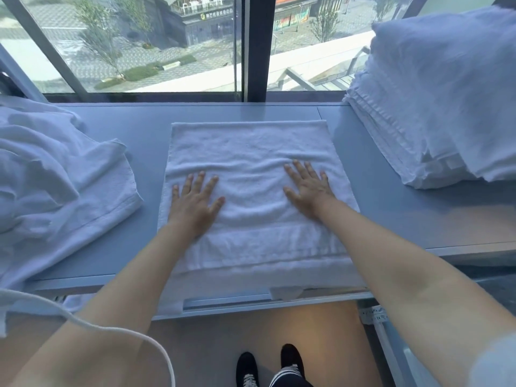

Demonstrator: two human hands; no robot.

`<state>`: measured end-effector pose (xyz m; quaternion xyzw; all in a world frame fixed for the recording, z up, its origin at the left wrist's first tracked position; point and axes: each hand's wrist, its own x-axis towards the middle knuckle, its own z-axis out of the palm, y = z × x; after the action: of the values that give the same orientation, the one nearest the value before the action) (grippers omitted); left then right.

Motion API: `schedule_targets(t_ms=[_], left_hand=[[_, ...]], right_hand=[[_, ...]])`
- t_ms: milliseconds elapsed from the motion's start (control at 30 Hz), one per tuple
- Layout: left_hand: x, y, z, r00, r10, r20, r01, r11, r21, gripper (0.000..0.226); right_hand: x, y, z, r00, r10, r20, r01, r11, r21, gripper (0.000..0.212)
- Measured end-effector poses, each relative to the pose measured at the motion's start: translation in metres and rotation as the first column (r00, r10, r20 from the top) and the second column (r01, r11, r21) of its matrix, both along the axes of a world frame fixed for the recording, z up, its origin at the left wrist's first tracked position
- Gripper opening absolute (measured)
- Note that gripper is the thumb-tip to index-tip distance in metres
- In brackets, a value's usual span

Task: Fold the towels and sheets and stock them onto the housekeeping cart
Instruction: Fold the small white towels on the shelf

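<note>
At the left edge of the frame a loose pile of white sheets (55, 174) lies crumpled in soft folds on the grey ledge (145, 141), its corner well apart from the hands. In the centre a folded white terry towel (251, 146) lies flat and roughly square, nubby in texture, with shallow wrinkles across its middle. The left hand (192, 202) presses flat on the towel's left part, fingers straight and spread wide, gripping nothing. The right hand (308, 191) lies the same way on the right part, palm down, fingers splayed. At the upper right a stack of folded white towels (396, 135) rises beside the window (167, 46).
</note>
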<state>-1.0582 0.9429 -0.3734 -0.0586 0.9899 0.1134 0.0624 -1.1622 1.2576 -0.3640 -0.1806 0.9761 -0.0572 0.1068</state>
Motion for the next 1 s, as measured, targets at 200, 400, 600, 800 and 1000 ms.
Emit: schedule_targets(t_ms=[200,400,600,800,1000], left_hand=[[0.019,0.024,0.018,0.997,0.03,-0.07,-0.031,0.999,-0.015,0.062],[0.112,0.076,-0.005,0.968,-0.229,-0.101,0.229,0.973,-0.017,0.064],[0.105,0.063,-0.022,0.964,-0.241,-0.114,0.241,0.97,-0.018,0.069],[0.052,0.058,-0.006,0.969,-0.242,-0.044,0.242,0.97,0.001,0.072],[0.05,0.069,0.008,0.926,-0.345,-0.152,0.343,0.939,-0.039,0.052]], right_hand=[[0.025,-0.016,0.015,0.999,-0.03,0.025,0.031,0.999,-0.037,0.066],[0.14,-0.009,-0.012,0.972,0.222,-0.076,-0.232,0.956,-0.178,0.064],[0.128,-0.006,-0.024,0.974,0.199,-0.111,-0.212,0.969,-0.123,0.064],[0.08,-0.014,-0.009,0.975,0.218,-0.045,-0.222,0.969,-0.109,0.07],[0.101,-0.011,-0.002,0.948,0.294,-0.125,-0.315,0.928,-0.202,0.064]])
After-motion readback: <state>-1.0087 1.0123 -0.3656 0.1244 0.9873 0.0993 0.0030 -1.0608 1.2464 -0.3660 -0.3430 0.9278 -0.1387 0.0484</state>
